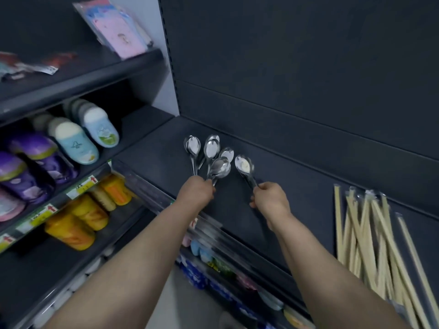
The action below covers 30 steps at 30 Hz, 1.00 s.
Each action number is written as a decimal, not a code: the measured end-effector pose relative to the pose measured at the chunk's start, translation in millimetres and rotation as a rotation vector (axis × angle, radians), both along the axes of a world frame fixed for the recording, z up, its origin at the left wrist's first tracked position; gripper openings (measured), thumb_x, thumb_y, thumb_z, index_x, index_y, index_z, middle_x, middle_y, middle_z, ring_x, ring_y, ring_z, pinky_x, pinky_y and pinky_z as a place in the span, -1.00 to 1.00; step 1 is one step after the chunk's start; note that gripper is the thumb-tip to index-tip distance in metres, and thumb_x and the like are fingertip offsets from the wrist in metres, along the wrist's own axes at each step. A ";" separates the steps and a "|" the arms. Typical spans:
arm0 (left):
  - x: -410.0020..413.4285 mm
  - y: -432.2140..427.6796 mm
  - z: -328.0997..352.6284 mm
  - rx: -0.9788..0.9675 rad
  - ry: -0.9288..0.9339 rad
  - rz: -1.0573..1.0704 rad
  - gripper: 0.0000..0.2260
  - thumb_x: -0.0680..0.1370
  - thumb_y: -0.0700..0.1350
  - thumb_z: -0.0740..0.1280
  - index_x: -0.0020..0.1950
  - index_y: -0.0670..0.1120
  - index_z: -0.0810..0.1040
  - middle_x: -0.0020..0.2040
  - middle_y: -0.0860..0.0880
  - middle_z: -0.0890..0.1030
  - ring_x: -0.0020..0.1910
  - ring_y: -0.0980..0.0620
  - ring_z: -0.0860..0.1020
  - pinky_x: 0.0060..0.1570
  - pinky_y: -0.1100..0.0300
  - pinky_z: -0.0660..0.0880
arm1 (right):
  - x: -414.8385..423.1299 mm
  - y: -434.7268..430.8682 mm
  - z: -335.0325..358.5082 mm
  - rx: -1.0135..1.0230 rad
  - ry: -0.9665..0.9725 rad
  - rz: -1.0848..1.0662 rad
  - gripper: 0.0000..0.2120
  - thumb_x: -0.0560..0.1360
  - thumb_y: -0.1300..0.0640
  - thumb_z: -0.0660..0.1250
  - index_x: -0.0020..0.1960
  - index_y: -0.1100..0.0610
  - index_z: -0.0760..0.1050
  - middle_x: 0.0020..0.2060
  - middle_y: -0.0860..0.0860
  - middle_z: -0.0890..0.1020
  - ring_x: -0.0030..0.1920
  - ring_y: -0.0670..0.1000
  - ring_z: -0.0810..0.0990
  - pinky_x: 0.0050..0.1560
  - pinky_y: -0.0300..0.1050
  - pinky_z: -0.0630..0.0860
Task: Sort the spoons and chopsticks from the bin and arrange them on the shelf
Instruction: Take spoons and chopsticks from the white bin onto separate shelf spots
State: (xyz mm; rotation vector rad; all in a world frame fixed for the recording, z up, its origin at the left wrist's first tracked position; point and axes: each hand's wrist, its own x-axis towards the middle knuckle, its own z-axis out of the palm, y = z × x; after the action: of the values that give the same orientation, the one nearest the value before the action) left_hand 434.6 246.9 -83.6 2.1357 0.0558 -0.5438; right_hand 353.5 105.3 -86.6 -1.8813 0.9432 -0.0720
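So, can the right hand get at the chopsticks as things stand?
Likely yes: the chopsticks lie on the shelf right of the right hand, nothing between; but it holds a spoon.

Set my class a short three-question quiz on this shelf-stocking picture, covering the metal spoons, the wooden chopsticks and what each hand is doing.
1. True or false: the pale wooden chopsticks in clear sleeves lie to the left of the fanned shiny metal spoons on the dark grey shelf.
2. The right hand pinches: A) a separate metal spoon; B) chopsticks; C) nothing.
3. Fill the gap: the left hand grips the fanned spoons by their ____.
Key: 1 false; 2 A; 3 handles.
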 end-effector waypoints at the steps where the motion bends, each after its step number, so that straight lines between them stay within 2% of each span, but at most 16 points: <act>1: 7.9 -2.5 -1.2 0.021 -0.011 0.000 -0.71 0.58 -0.11 0.17 -0.16 -0.25 0.57 -0.22 -0.20 0.62 -0.23 -0.22 0.54 -0.17 0.05 0.45 | 9.9 -1.5 -3.1 -0.009 0.017 0.015 -0.75 0.52 0.16 0.13 -0.29 0.03 0.47 -0.32 -0.03 0.63 -0.15 0.10 0.67 0.03 0.12 0.59; 3: 24.1 -7.3 -3.6 0.126 -0.050 -0.018 -0.67 0.57 -0.05 0.17 -0.02 -0.28 0.58 -0.03 -0.28 0.64 -0.02 -0.29 0.58 -0.04 -0.02 0.51 | 29.2 -4.1 -8.3 -0.043 0.061 0.052 -0.77 0.51 0.12 0.13 -0.24 0.01 0.50 -0.23 -0.02 0.66 -0.12 0.09 0.66 0.03 0.09 0.58; 5: 35.7 -11.5 -4.3 0.283 -0.124 -0.060 -0.64 0.58 0.02 0.16 0.00 -0.24 0.58 0.02 -0.25 0.63 0.01 -0.25 0.58 -0.07 0.05 0.47 | 45.5 -6.8 -10.0 -0.164 0.107 0.110 -0.77 0.53 0.05 0.11 -0.04 -0.04 0.55 -0.08 -0.02 0.67 -0.04 0.08 0.64 0.00 -0.03 0.55; 7: 45.0 -14.7 -5.3 0.429 -0.206 -0.107 -0.64 0.59 0.07 0.15 0.00 -0.20 0.55 0.03 -0.20 0.62 0.03 -0.22 0.57 -0.09 0.07 0.44 | 57.0 -8.0 -7.9 -0.345 0.148 0.201 -0.73 0.58 0.00 0.09 0.15 -0.05 0.51 0.02 -0.01 0.64 0.03 0.09 0.59 -0.09 -0.12 0.43; 9: 48.9 -16.9 -5.2 0.544 -0.267 -0.146 -0.66 0.60 0.09 0.15 0.05 -0.16 0.53 0.07 -0.17 0.61 0.07 -0.20 0.56 -0.07 0.07 0.44 | 62.8 -6.9 -5.1 -0.518 0.173 0.331 -0.71 0.60 -0.06 0.08 0.18 -0.02 0.49 0.05 0.01 0.63 0.06 0.11 0.57 -0.12 -0.12 0.35; 11: 50.3 -17.5 -4.7 0.632 -0.309 -0.191 -0.69 0.61 0.09 0.16 0.07 -0.13 0.51 0.08 -0.13 0.60 0.07 -0.17 0.56 -0.12 0.11 0.41 | 64.6 -4.5 -3.4 -0.649 0.204 0.453 -0.69 0.60 -0.11 0.08 0.12 0.01 0.51 0.03 0.01 0.62 0.05 0.11 0.57 -0.14 -0.12 0.33; 14: 48.8 -17.5 -0.3 0.698 -0.376 -0.232 -0.72 0.60 0.08 0.19 0.08 -0.11 0.49 0.07 -0.09 0.58 0.04 -0.13 0.55 -0.18 0.13 0.36 | 61.8 -5.9 0.7 -0.745 0.219 0.524 -0.64 0.61 -0.15 0.06 0.09 0.05 0.53 0.04 0.02 0.57 0.07 0.10 0.55 -0.11 -0.10 0.34; 18: 36.7 -21.7 8.9 0.678 -0.513 -0.321 -0.78 0.58 -0.03 0.21 0.06 -0.15 0.50 0.06 -0.14 0.58 0.04 -0.16 0.54 -0.15 0.08 0.42 | 42.5 -13.7 11.7 -0.882 0.190 0.519 -0.71 0.61 -0.05 0.12 0.17 0.07 0.51 0.11 0.03 0.54 0.18 0.07 0.47 -0.04 -0.08 0.39; 21: 14.1 -32.0 18.4 0.659 -0.607 -0.430 -0.78 0.57 -0.04 0.23 0.09 -0.14 0.54 0.09 -0.12 0.58 0.10 -0.13 0.52 -0.11 0.08 0.44 | 12.3 -22.0 17.2 -0.951 0.218 0.516 -0.76 0.60 0.01 0.16 0.13 0.09 0.52 0.08 0.04 0.55 0.15 0.08 0.47 -0.10 -0.09 0.31; 24: -24.8 -50.0 21.9 0.601 -0.677 -0.560 -0.77 0.58 -0.03 0.24 0.16 -0.09 0.55 0.12 -0.11 0.58 0.16 -0.14 0.49 -0.02 0.05 0.47 | -41.8 -31.3 22.7 -0.975 0.262 0.453 -0.77 0.58 0.04 0.18 0.13 0.09 0.53 0.08 0.05 0.57 0.14 0.11 0.50 -0.06 -0.07 0.34; 27: -70.5 -77.1 19.1 0.520 -0.729 -0.682 -0.80 0.57 -0.06 0.23 0.11 -0.07 0.56 0.09 -0.09 0.59 0.13 -0.14 0.48 -0.01 0.04 0.49 | -106.5 -42.4 27.3 -0.966 0.303 0.351 -0.78 0.56 0.06 0.19 0.12 0.08 0.53 0.08 0.05 0.58 0.16 0.12 0.51 0.01 -0.07 0.40; 30: -120.3 -113.4 21.3 0.417 -0.737 -0.789 -0.83 0.56 -0.07 0.24 0.07 -0.05 0.58 0.06 -0.05 0.62 0.11 -0.11 0.51 -0.04 0.07 0.49 | -172.3 -59.1 32.6 -0.971 0.355 0.251 -0.81 0.54 0.10 0.20 0.08 0.06 0.54 0.03 0.04 0.60 0.12 0.11 0.53 -0.05 -0.08 0.38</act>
State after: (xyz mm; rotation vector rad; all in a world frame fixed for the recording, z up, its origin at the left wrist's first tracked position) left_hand 314.3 133.5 -62.3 2.6030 -1.2097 -0.1366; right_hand 181.3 46.2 -54.0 -2.9743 0.9791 -0.0476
